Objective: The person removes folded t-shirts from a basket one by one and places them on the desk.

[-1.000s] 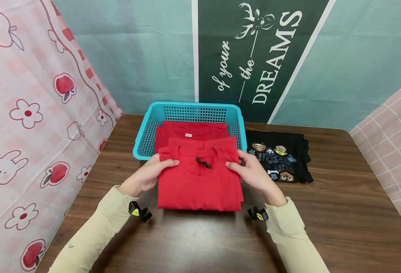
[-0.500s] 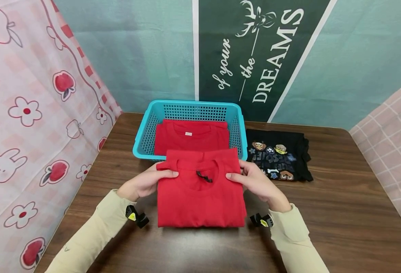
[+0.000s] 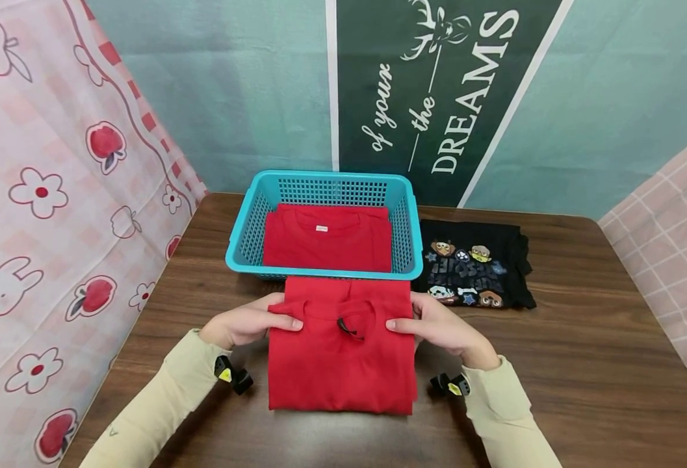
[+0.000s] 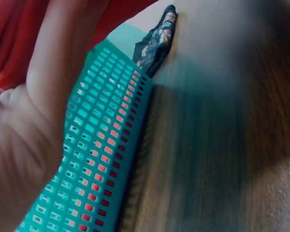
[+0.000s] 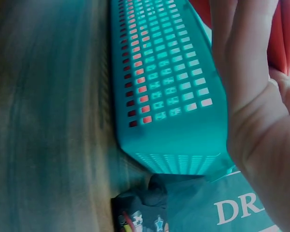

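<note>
A folded red T-shirt (image 3: pixel 340 370) with a black neck label lies between both hands, in front of the basket in the head view. My left hand (image 3: pixel 252 322) grips its left edge, thumb on top near the collar and fingers underneath. On the opposite edge my right hand (image 3: pixel 437 325) holds it the same way. Behind it, a turquoise plastic basket (image 3: pixel 236 250) contains another folded red shirt (image 3: pixel 327 244) with a white label. Both wrist views show the basket's perforated side, with the hands above it and red cloth in their grip.
A folded black T-shirt (image 3: pixel 474 266) printed with cartoon faces lies right of the basket on the brown wooden table (image 3: pixel 589 364). A green cloth backdrop (image 3: pixel 232 97) hangs behind the table; a pink patterned curtain (image 3: pixel 56 247) hangs at the left.
Both hands have drawn the red T-shirt toward the person, off the basket's front rim. The basket, the shirt inside it and the black T-shirt stay in place.
</note>
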Demonstrator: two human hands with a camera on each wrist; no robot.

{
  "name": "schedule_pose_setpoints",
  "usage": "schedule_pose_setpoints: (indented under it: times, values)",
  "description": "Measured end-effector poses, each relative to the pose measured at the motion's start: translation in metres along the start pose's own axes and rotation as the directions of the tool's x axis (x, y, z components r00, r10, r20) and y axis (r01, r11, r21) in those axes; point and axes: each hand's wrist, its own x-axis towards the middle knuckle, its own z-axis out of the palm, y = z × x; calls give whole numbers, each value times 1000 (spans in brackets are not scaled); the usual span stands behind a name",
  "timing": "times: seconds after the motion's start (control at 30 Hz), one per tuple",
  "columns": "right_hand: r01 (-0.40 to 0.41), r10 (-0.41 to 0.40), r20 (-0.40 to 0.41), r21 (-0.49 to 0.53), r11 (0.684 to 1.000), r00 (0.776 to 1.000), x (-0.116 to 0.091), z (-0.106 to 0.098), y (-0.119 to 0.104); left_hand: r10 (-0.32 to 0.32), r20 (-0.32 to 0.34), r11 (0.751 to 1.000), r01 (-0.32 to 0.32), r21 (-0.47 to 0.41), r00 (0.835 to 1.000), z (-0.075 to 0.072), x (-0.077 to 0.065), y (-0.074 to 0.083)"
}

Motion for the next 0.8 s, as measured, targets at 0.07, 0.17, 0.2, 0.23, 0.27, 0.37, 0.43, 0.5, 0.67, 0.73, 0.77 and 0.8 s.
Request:
schedule_pose_setpoints:
  times: [0.07, 0.17, 0.2, 0.23, 0.27, 0.37, 0.43, 0.5, 0.67, 0.73, 0.77, 0.8]
  values:
    - [-9, 9, 19, -4, 1000, 1000, -1, -1, 3, -14, 13, 1000, 14, 26, 1000, 0, 0, -1]
    - [-4, 4, 42, -12, 1000, 999, -1, -1, 7, -27, 38, 999, 25, 47, 999, -1, 0, -2]
    - [-3, 3, 46, -12, 1000, 999, -1, -1, 8, -29, 44, 998, 27, 50, 999, -1, 0, -2]
    - [-3, 3, 49, -11, 1000, 999, -1, -1, 8, -25, 54, 998, 22, 51, 998, -1, 0, -3]
    - [-2, 2, 50, -10, 1000, 999, -1, -1, 9, -23, 61, 999, 20, 49, 998, -1, 0, -3]
    - [-5, 5, 46, 9, 1000, 999, 0, -1, 11, -19, 78, 999, 16, 38, 997, -2, 0, -5]
    - [-9, 8, 37, 22, 1000, 999, 1, 0, 12, -29, 81, 999, 26, 38, 996, -2, 1, -5]
    - [-14, 13, 29, 33, 999, 1000, 2, 1, 13, -48, 80, 998, 45, 38, 996, -2, 2, -6]
    - [-34, 33, 26, 35, 999, 999, 3, 2, 15, -82, 72, 995, 78, 61, 994, -3, 4, -8]
    - [-43, 42, 26, 27, 999, 999, 3, 2, 16, -90, 62, 993, 85, 77, 994, -4, 4, -10]
    - [-46, 46, 25, 20, 999, 999, 3, 3, 16, -91, 59, 993, 86, 85, 994, -4, 5, -10]
    - [-50, 50, 23, 11, 999, 999, 3, 2, 17, -94, 51, 992, 88, 94, 994, -5, 5, -11]
